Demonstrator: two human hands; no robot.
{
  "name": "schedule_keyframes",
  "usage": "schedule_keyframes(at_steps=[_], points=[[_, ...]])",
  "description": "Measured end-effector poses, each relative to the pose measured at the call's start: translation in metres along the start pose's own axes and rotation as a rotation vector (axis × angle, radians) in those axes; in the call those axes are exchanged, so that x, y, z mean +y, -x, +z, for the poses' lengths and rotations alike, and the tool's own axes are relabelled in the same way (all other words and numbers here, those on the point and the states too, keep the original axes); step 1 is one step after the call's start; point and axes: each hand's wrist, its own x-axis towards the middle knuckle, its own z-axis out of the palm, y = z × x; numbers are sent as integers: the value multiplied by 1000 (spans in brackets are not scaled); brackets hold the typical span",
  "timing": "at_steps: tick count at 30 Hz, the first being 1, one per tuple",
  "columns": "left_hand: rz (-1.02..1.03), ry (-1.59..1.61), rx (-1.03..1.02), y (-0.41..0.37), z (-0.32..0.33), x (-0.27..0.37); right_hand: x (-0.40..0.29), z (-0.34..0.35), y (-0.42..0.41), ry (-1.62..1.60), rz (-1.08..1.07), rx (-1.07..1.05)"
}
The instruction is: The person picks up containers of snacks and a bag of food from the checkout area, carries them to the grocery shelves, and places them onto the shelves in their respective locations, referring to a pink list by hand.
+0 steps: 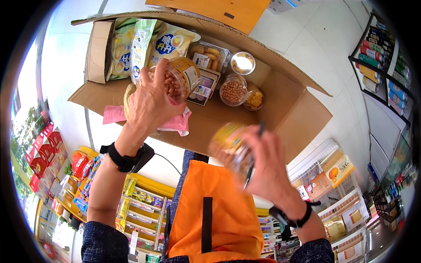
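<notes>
My left hand grips a tilted clear jar of nuts with a yellow printed band, over the left part of an open cardboard box. Pink paper slips show beneath that hand; whether it holds them, I cannot tell. In front of the box, my right hand holds a second clear jar, blurred, together with a dark pen. Inside the box stand a jar of nuts, a jar of yellow chips and a jar with a shiny lid.
Snack bags, a clear tub of round pastries and a flat pack fill the box's left and middle. Its flaps stick outward. An orange wooden surface lies behind; a drinks rack stands right.
</notes>
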Motion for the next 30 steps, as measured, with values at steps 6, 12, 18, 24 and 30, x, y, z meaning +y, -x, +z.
schedule_keyframes(at_steps=[6,12,18,24,30], points=[[145,-40,-56,20,-13,48,-142,-10,15,-300,-687,-151],[199,153,-286,105,-37,100,-186,13,28,-728,-838,-374],[230,262,-499,152,-47,119,-177,-14,23,-684,-779,-148],[59,204,-506,155,-71,82,-31,-61,-75,-521,243,291],[-10,247,-346,151,-60,45,152,127,-151,-49,496,301]])
